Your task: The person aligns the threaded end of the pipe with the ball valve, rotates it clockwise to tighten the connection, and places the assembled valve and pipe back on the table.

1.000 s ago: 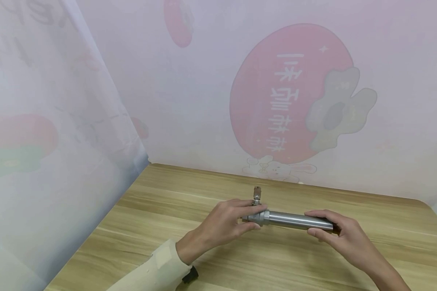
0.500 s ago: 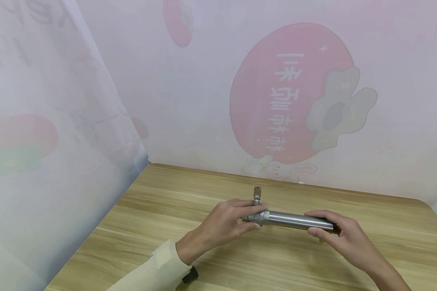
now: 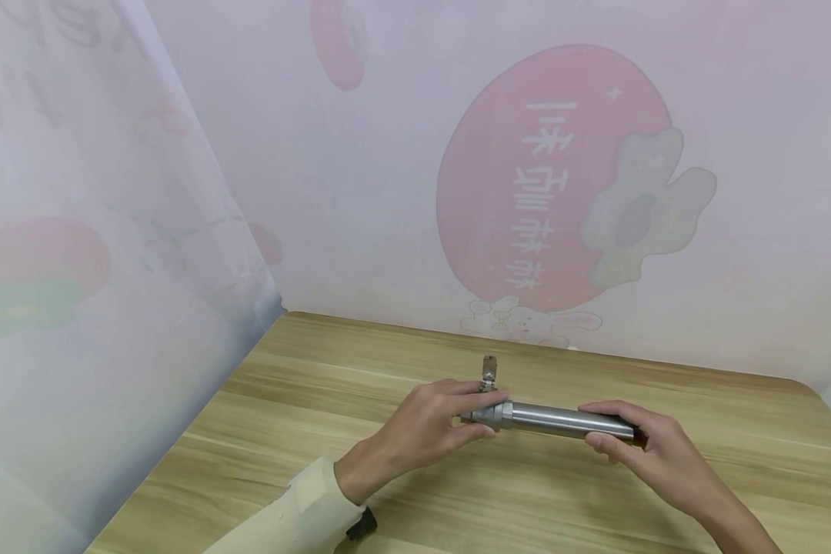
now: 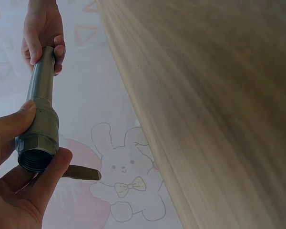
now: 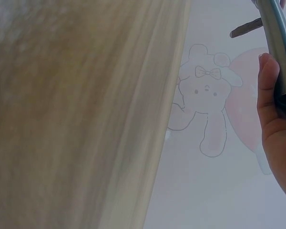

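A metal ball valve point(image 3: 485, 415) with an upright, brownish lever handle point(image 3: 489, 368) is joined to a smooth steel pipe point(image 3: 561, 419). My left hand point(image 3: 432, 423) grips the valve body between thumb and fingers. The left wrist view shows the valve's threaded open end point(image 4: 35, 160) facing the camera, its lever sticking out past my fingers. My right hand point(image 3: 654, 454) holds the pipe's far end, thumb in front and fingers behind. In the right wrist view the pipe point(image 5: 279, 47) ends in a dark opening beside my palm. Valve and pipe lie nearly level over the table.
The wood-grain table point(image 3: 305, 385) stretches under both hands. Behind it hangs a pale printed curtain point(image 3: 360, 192), with another curtain point(image 3: 111, 369) along the left side. A small black object point(image 3: 362, 523) shows under my left sleeve point(image 3: 298, 504).
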Demonstrator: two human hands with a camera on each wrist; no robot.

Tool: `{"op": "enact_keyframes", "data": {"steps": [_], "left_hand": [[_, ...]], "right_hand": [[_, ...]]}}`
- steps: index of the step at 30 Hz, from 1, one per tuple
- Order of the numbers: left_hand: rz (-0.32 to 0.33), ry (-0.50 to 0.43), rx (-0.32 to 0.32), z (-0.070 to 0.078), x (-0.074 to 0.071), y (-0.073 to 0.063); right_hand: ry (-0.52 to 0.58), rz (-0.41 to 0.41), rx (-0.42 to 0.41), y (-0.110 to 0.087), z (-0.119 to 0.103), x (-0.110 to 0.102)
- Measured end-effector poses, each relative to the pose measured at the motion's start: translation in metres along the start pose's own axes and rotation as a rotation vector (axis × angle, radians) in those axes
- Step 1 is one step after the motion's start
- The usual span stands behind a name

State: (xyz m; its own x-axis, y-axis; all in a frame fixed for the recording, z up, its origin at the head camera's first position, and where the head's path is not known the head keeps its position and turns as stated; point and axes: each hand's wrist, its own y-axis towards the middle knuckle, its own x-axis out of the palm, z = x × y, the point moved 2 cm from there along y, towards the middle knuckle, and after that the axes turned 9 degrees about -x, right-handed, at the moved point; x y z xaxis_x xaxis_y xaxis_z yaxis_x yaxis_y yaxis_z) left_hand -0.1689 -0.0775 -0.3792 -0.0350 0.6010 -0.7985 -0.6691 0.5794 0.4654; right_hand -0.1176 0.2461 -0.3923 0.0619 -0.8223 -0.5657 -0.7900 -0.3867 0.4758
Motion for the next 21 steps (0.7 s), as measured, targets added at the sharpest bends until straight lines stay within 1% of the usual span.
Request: {"op": "enact_keyframes", "data": {"steps": [8,17,21], "left_hand": [[-0.003,-0.004,-0.004,0.0009,0.0,0.0003],[0.006,-0.012,0.014,0.001,0.0003,0.0007],[0.005,-0.005,0.011,0.0012,0.0002,0.0005]], "right_hand": [[0.006,-0.005,-0.001,-0.0001,0.0007,0.0001],[0.022,-0.015,-0.014,0.0001,0.0001,-0.0001],[0.022,-0.013,-0.018,-0.0001,-0.0003,-0.0001]]}}
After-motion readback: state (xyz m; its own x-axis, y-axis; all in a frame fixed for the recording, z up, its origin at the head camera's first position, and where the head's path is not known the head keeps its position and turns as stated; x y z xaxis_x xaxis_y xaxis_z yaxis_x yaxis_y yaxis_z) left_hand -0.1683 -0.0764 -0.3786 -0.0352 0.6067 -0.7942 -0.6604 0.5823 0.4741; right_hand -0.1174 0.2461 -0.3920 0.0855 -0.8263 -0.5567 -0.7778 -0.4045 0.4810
